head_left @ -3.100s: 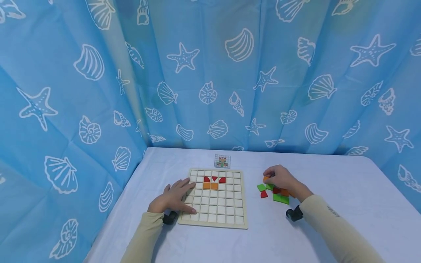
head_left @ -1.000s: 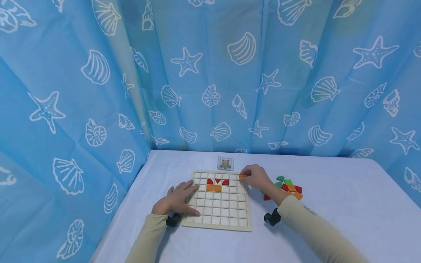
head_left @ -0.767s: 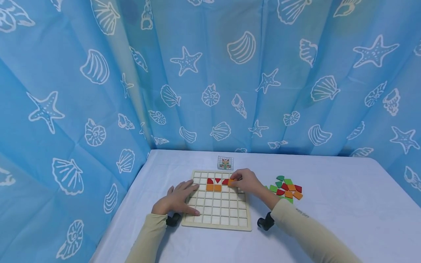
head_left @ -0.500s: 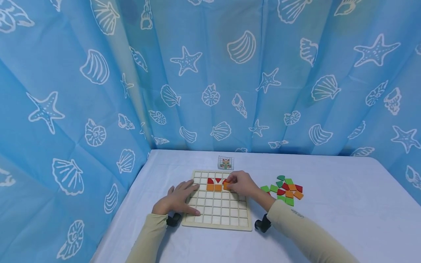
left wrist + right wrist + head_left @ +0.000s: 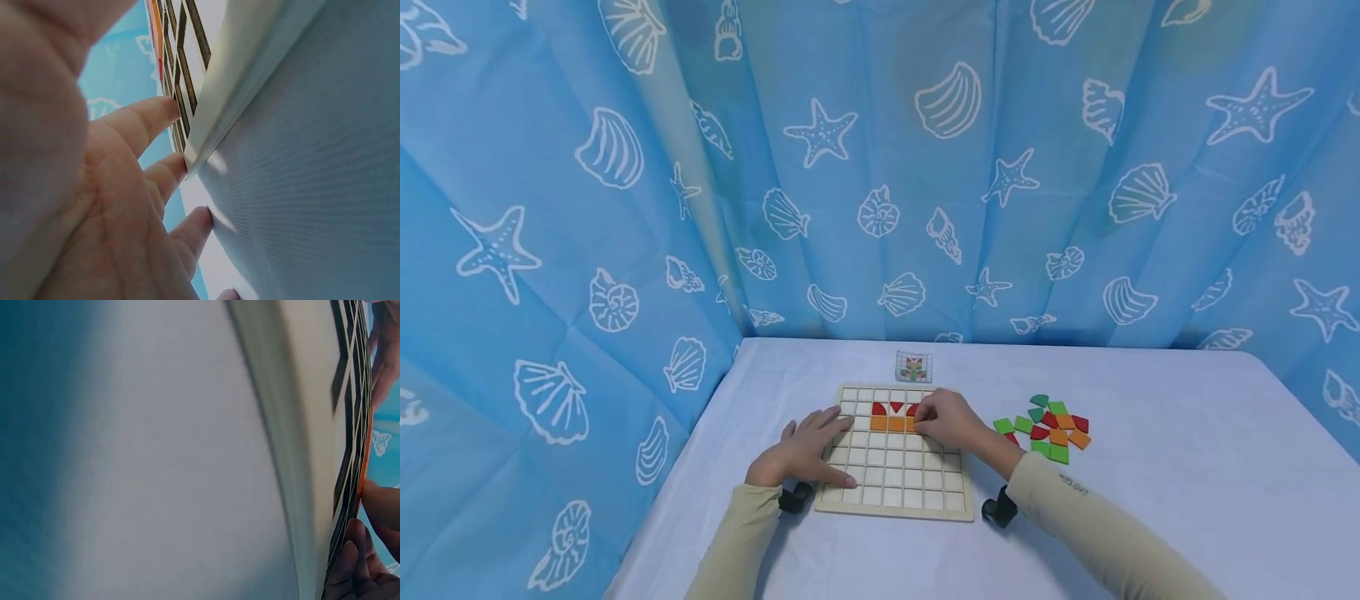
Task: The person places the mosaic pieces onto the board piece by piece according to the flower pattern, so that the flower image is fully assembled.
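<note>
A pale wooden grid board (image 5: 895,515) lies flat on the table. My left hand (image 5: 801,450) is spread over its left edge, the index finger and thumb touching the board; other fingertips reach past the rim in the left wrist view. With bent fingers my right hand (image 5: 951,421) holds an orange square tile (image 5: 911,424) down in a cell, its right part hidden by the fingertips. Two more orange squares (image 5: 887,424) sit to its left. Above this row are a red quarter-round tile (image 5: 878,408), a red triangle tile (image 5: 897,407) and another red tile (image 5: 912,409), partly covered.
Right of the board lies a loose cluster of green tiles (image 5: 1058,453), orange tiles (image 5: 1078,439) and red tiles (image 5: 1039,432). A small pattern card (image 5: 913,367) is behind the board. A blue shell-print curtain (image 5: 880,167) surrounds the white-covered table (image 5: 1187,467).
My right hand took an orange square from the loose tiles, carried it left over the board and set it into the cell beside the other orange squares. My left hand stayed on the board.
</note>
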Available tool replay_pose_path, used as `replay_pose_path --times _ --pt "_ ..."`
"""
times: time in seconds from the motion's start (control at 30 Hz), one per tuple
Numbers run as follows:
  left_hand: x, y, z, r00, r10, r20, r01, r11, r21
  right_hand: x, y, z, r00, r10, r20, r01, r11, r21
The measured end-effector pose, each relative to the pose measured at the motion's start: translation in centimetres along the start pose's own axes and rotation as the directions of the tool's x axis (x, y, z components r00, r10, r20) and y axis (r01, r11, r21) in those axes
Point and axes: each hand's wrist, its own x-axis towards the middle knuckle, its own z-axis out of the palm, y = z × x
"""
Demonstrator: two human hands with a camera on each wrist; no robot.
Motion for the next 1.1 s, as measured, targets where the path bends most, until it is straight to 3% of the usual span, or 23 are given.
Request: replay_pose_path --times 0.3,0.57,0.7,1.1 --pt "-0.1 -0.1 -0.1 1.000 0.003 -0.013 -0.004 1.000 -0.011 0.2 0.5 0.2 1.000 -0.008 -0.001 0.008 1.000 0.016" --pt "-0.5 0.0 1.0 1.000 0.013 0.020 -0.012 1.000 -0.021 -0.9 1.0 0.6 1.000 -0.006 0.028 0.004 0.999 0.049" --pt "-0.4 0.0 0.8 1.000 0.008 -0.003 -0.008 1.000 -0.020 -0.8 0.8 0.6 1.000 -0.024 -0.001 0.024 0.998 0.054" --pt "-0.2 0.1 0.0 1.000 0.003 -0.007 -0.003 0.999 -0.036 -0.4 0.2 -0.2 0.999 -0.031 0.013 0.030 0.998 0.050"
